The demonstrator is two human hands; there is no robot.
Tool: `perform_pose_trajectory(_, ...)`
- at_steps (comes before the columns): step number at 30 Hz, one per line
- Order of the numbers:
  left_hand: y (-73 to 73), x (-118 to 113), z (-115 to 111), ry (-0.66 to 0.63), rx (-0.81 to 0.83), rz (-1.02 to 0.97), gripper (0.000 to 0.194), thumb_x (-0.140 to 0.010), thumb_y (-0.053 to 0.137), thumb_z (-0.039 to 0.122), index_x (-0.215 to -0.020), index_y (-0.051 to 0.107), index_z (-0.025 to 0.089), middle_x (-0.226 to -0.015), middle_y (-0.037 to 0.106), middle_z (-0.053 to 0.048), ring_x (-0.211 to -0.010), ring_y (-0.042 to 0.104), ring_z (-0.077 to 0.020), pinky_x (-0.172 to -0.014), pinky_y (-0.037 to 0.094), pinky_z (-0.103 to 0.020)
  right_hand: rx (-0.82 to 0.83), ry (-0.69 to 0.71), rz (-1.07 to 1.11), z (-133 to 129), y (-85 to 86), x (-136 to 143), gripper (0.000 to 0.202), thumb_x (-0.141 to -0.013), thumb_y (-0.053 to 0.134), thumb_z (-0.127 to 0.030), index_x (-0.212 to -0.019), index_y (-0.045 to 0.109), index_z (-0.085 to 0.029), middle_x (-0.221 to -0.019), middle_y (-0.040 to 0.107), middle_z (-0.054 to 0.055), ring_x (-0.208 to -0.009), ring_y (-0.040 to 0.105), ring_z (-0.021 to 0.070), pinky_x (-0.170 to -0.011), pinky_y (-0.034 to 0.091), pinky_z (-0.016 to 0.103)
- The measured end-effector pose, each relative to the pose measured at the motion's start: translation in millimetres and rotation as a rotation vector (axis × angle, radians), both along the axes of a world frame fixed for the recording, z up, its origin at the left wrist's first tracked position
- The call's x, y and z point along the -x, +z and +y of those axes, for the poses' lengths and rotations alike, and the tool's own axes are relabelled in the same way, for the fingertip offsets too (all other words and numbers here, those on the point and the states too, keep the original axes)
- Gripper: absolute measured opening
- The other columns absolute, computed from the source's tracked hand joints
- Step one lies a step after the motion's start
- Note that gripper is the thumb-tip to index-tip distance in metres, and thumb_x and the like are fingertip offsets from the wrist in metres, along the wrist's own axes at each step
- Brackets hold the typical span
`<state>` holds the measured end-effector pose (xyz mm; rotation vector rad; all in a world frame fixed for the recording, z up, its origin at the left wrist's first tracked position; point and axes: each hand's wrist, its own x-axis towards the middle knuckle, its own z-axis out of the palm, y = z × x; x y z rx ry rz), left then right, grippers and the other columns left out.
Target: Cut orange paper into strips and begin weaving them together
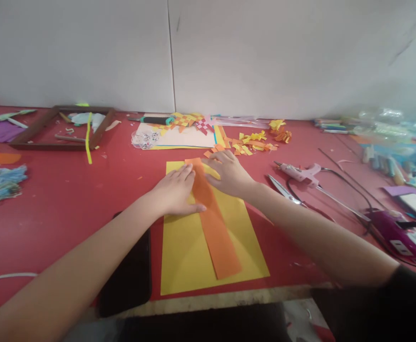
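Orange paper, a long strip (220,242), lies aslant on a yellow sheet (179,256) at the centre of the frame, running from the sheet's top edge down toward its lower right. The left hand (177,192) is open and palm down, fingertips and thumb on the strip. The right hand (229,173) is open too, fingers parted and slightly bent beside the strip's upper right; whether it touches the strip cannot be told. Just left of the sheet lies a black slab (132,270). Right of centre are scissors (282,189) and a pink glue gun (302,174); above the hands, paper scraps (256,143). Upper left, a brown frame (51,147) rests on the red worktop (68,190).
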<state>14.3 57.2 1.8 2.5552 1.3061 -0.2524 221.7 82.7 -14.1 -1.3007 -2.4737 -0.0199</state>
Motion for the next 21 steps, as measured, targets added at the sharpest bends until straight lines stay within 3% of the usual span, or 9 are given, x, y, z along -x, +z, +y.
perform_pose_trajectory(5,-12.0,14.8,-0.7,0.082,-0.075,-0.069,0.110,-0.083,0.040,0.079,-0.155,0.020,-0.003,-0.164,0.009,-0.024,-0.152,0.010,-0.0361,-0.121,0.020,-0.051,0.175,0.244,0.156,-61.2,4.0,-13.1,0.035,-0.095,0.055,-0.032,-0.126,0.063,-0.016,-0.123,0.065,0.014,-0.117,0.058,0.0270,-0.100,0.049,0.046)
perform_pose_trajectory(8,-17.2,21.9,1.4,0.069,-0.142,-0.121,0.101,-0.089,0.039,0.073,-0.154,0.022,-0.002,-0.164,0.011,-0.023,-0.152,0.012,-0.0350,-0.122,0.020,-0.050,0.278,0.392,0.195,-81.8,5.0,-18.6,0.040,-0.093,0.060,-0.036,-0.130,0.061,-0.019,-0.132,0.063,0.014,-0.124,0.057,0.0260,-0.105,0.047,0.046)
perform_pose_trajectory(12,-18.2,22.4,0.2,-0.054,-0.233,-0.238,0.072,-0.097,0.041,0.053,-0.151,0.035,0.007,-0.161,0.031,-0.015,-0.150,0.024,-0.0299,-0.122,0.024,-0.046,0.319,0.473,0.248,-86.9,-1.6,-20.0,0.048,-0.090,0.065,-0.041,-0.132,0.060,-0.018,-0.138,0.061,0.015,-0.130,0.053,0.0261,-0.110,0.043,0.047)
perform_pose_trajectory(14,-17.9,19.8,-3.1,-0.099,-0.238,-0.278,0.066,-0.098,0.042,0.051,-0.149,0.040,0.010,-0.158,0.038,-0.013,-0.147,0.029,-0.0288,-0.121,0.027,-0.045,0.303,0.465,0.245,-86.0,-5.0,-19.2,0.051,-0.088,0.066,-0.044,-0.130,0.061,-0.017,-0.137,0.061,0.015,-0.130,0.053,0.0268,-0.110,0.043,0.047)
perform_pose_trajectory(21,-15.6,15.2,-11.8,-0.089,-0.167,-0.223,0.079,-0.096,0.038,0.063,-0.154,0.031,0.010,-0.163,0.027,-0.014,-0.152,0.018,-0.0303,-0.122,0.021,-0.047,0.265,0.437,0.218,-88.5,-6.6,-16.0,0.049,-0.088,0.065,-0.049,-0.127,0.063,-0.019,-0.133,0.063,0.013,-0.127,0.054,0.0269,-0.109,0.044,0.047)
